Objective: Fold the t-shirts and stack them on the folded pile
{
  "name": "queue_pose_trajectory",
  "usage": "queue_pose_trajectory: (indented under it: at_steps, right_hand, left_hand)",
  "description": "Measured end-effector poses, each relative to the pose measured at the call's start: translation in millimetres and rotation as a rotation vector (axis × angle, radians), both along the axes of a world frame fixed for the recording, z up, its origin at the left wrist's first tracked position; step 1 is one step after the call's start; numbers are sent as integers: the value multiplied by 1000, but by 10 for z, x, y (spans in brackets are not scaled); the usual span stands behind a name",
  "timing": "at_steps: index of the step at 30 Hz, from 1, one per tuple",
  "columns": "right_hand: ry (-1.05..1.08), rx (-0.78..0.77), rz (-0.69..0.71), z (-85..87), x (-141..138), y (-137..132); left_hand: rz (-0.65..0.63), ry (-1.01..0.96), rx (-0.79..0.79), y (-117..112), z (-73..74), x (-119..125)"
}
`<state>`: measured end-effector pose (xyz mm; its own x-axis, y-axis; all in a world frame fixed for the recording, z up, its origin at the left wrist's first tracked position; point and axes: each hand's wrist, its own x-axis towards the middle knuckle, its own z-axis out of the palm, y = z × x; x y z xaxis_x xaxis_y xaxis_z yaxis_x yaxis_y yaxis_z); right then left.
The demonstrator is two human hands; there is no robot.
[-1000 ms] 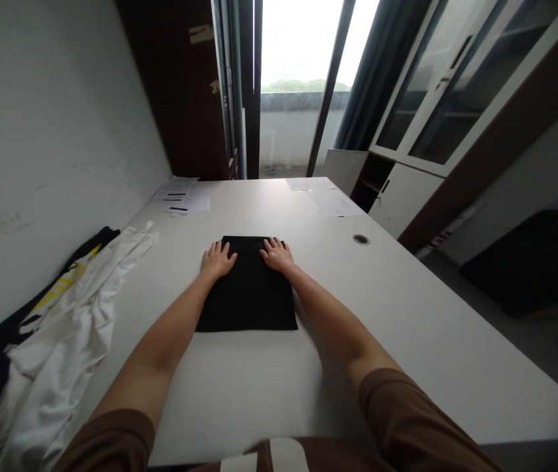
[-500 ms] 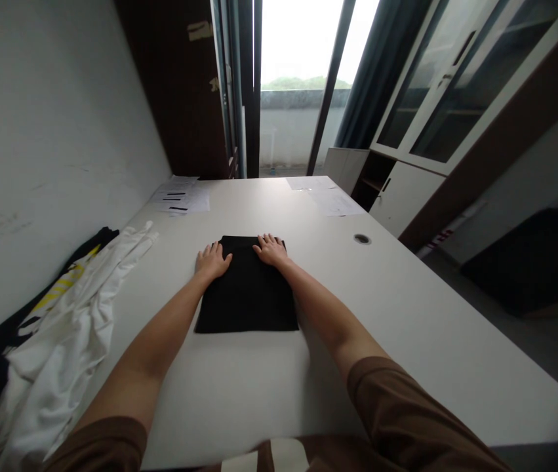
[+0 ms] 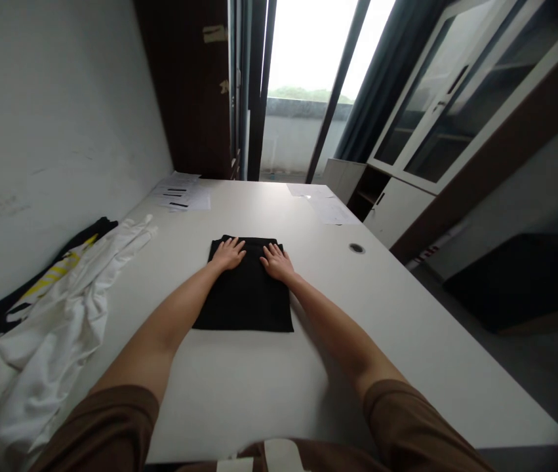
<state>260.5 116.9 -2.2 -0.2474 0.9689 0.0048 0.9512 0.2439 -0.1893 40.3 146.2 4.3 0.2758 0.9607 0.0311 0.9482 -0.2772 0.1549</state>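
I read this as the smoothing step: my left hand (image 3: 229, 254) and right hand (image 3: 277, 261) lie flat, fingers released and spread, on the far half of the folded black cloth (image 3: 245, 298) at mid-bench (image 3: 406, 314). Next calls for even pressure. Loose garments (image 3: 52, 314) lie at nine o'clock.
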Motion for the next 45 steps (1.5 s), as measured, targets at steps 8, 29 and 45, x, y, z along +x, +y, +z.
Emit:
queue_pose_trajectory:
  at_steps: [8,29,45]
  right_hand:
    - [9,-56,-128,50,258,21]
    - [17,110,129,184,107,-580]
    - [22,121,155,204,40,-1312]
  left_hand:
    - [310,-12,-16,9,47,-514]
    - [-611,-3,99,-2275,237,-279]
    - [-343,-67,46,-1935,176,-413]
